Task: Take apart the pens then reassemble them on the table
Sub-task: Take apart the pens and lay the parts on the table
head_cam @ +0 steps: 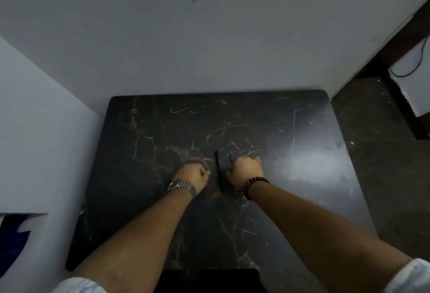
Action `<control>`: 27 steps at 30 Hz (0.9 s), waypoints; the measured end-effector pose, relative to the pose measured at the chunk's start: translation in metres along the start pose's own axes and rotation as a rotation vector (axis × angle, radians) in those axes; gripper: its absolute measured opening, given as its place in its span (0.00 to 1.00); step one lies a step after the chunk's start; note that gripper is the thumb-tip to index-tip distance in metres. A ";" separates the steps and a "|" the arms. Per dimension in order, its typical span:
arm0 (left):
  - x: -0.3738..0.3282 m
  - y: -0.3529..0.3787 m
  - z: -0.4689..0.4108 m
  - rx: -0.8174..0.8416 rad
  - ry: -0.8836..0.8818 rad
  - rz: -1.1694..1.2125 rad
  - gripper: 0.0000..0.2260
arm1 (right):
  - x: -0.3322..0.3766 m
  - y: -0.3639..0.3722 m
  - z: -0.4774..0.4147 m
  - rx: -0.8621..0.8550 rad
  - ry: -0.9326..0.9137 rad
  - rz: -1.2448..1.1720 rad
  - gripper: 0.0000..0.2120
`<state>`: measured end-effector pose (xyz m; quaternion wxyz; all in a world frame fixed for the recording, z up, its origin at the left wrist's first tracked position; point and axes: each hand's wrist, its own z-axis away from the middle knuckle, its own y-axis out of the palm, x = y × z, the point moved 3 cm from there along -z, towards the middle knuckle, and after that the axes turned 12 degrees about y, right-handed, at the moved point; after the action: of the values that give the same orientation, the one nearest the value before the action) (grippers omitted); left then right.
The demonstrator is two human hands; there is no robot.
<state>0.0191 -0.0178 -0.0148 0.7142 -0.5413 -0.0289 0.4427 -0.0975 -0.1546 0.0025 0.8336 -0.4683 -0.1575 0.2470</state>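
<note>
On the table (302, 176), two pens (218, 167) lie between the left hand (192, 174) and right hand (246, 169), near its middle.

From my remote seat I see a dark marble tabletop (162, 130) with pale and brownish veins, scratched, and catching a bright sheen on its right side. Behind it runs a plain grey wall (186, 36) with one small dark speck (193, 0). To the left stands a white panel (35, 130) with a dark blue shape (14, 237) near its bottom. On the right I see speckled dark flooring (377, 130), a dark wooden frame (395, 43) and a thin black cable (418, 64) looping across a white surface.
</note>
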 end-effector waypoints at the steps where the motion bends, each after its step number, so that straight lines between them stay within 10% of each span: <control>1: 0.003 0.003 0.000 0.009 -0.022 0.046 0.11 | 0.005 0.004 -0.003 0.006 0.015 -0.016 0.15; 13: 0.025 0.014 -0.004 -0.018 -0.105 0.216 0.08 | 0.037 0.020 -0.009 0.048 0.118 -0.133 0.11; 27: -0.012 0.009 -0.022 -0.156 -0.169 1.109 0.10 | 0.017 0.017 0.025 0.359 0.092 -0.902 0.05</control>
<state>0.0178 -0.0417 -0.0264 0.3279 -0.4894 0.1701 0.7900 -0.0998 -0.1199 0.0008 0.9312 -0.2126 -0.2628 -0.1366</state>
